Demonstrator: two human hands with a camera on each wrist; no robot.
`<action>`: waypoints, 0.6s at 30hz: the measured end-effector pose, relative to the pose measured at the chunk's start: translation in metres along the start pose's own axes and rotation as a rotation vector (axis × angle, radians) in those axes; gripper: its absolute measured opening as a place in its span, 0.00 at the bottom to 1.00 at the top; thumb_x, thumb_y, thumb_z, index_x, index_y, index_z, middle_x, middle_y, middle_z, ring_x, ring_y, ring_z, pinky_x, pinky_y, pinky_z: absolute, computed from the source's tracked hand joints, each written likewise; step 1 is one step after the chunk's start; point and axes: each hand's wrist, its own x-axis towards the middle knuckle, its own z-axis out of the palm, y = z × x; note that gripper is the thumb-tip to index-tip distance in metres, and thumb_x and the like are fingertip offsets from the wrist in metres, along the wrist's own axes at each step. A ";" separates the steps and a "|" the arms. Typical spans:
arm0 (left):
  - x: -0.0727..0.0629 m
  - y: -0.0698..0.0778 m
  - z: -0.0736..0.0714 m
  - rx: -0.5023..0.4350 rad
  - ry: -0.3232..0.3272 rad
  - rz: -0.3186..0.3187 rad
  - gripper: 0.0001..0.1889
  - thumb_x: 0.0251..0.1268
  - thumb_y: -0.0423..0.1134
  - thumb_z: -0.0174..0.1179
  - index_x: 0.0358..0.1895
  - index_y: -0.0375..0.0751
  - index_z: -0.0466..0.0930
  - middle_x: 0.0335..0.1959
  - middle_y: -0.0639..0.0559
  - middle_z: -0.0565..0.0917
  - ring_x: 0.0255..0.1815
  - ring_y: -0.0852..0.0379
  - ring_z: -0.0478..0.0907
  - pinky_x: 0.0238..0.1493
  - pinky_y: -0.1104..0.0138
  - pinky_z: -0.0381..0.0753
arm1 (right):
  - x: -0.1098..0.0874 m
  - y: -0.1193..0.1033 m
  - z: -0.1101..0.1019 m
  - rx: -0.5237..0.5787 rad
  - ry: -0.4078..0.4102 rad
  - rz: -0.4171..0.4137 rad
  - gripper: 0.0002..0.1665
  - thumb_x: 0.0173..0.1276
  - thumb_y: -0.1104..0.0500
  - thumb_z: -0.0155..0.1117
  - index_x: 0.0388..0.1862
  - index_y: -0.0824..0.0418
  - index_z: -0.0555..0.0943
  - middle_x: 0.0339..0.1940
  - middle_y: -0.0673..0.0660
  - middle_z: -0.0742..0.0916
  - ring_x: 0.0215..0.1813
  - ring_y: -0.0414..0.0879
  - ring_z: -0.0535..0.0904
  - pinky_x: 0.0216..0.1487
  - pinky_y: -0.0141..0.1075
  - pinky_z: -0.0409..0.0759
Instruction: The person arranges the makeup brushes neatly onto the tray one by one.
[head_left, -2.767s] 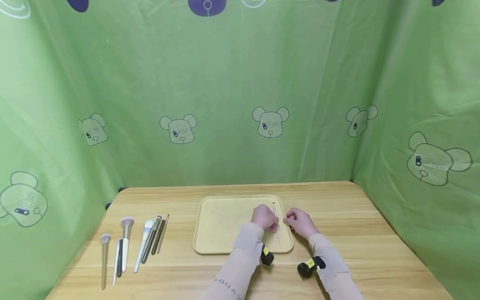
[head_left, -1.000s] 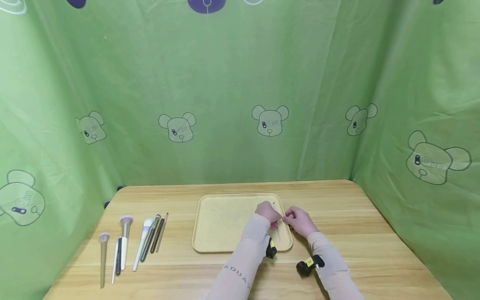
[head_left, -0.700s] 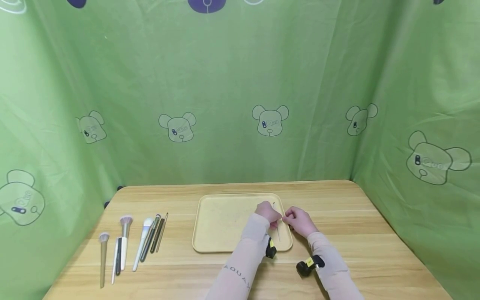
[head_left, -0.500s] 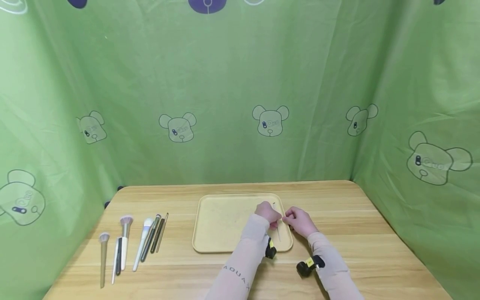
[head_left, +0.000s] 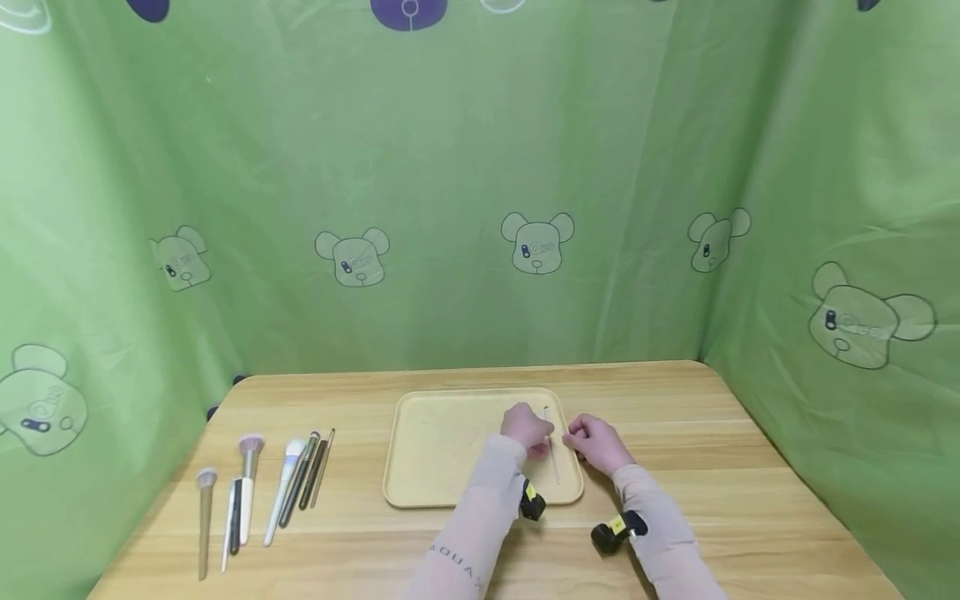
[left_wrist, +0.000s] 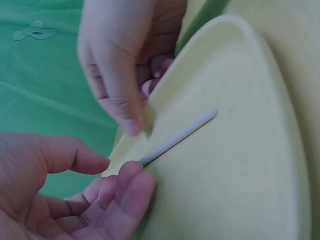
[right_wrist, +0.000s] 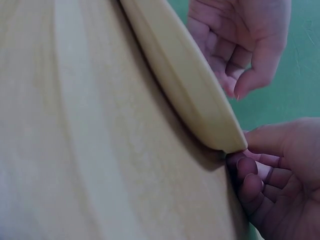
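A thin makeup brush (head_left: 555, 468) with a pale handle and a small dark tip lies lengthwise along the right side of the cream tray (head_left: 435, 450). Over it is my left hand (head_left: 527, 428); in the left wrist view its thumb and fingers stand apart, the fingertips beside the brush handle (left_wrist: 181, 137), which they partly hide. At the tray's right rim, my right hand (head_left: 599, 443) pinches the edge. The right wrist view has the thumb on the tray rim (right_wrist: 207, 95) and the other fingers curled below it.
Several makeup brushes lie at the table's left: a gold-handled one (head_left: 205, 525), a white-handled fluffy one (head_left: 246, 500), a pale blue one (head_left: 281, 500) and slim dark ones (head_left: 312, 475). The wooden table (head_left: 675, 408) is enclosed by a green curtain (head_left: 450, 317).
My left hand has drawn back a little to the left, away from the tray's right rim. The right hand stays at the rim, and the brush lies in the same place.
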 end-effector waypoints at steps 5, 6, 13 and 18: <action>-0.009 0.006 -0.020 -0.081 -0.041 0.019 0.05 0.58 0.32 0.61 0.27 0.34 0.78 0.18 0.44 0.82 0.13 0.56 0.80 0.18 0.67 0.82 | 0.002 0.001 0.001 -0.008 0.008 0.007 0.08 0.65 0.63 0.63 0.38 0.68 0.77 0.24 0.54 0.81 0.24 0.41 0.75 0.27 0.31 0.74; -0.012 0.008 -0.025 -0.092 -0.043 0.029 0.05 0.59 0.32 0.61 0.28 0.34 0.78 0.19 0.45 0.81 0.14 0.56 0.80 0.18 0.67 0.83 | 0.003 0.001 0.001 -0.007 0.011 0.005 0.08 0.64 0.63 0.63 0.38 0.68 0.77 0.24 0.54 0.81 0.24 0.42 0.75 0.27 0.32 0.74; -0.029 0.006 -0.067 -0.124 -0.023 0.100 0.03 0.60 0.31 0.57 0.34 0.34 0.75 0.23 0.48 0.77 0.17 0.57 0.79 0.22 0.66 0.85 | 0.003 0.001 0.003 -0.002 0.007 0.005 0.08 0.65 0.63 0.63 0.38 0.68 0.77 0.24 0.55 0.81 0.24 0.41 0.75 0.28 0.31 0.74; -0.038 -0.004 -0.097 -0.126 0.004 0.132 0.05 0.58 0.30 0.54 0.36 0.34 0.75 0.23 0.49 0.77 0.17 0.59 0.77 0.24 0.65 0.85 | 0.001 0.000 0.002 0.000 0.014 -0.002 0.08 0.65 0.64 0.63 0.38 0.68 0.77 0.24 0.55 0.81 0.24 0.42 0.75 0.27 0.32 0.74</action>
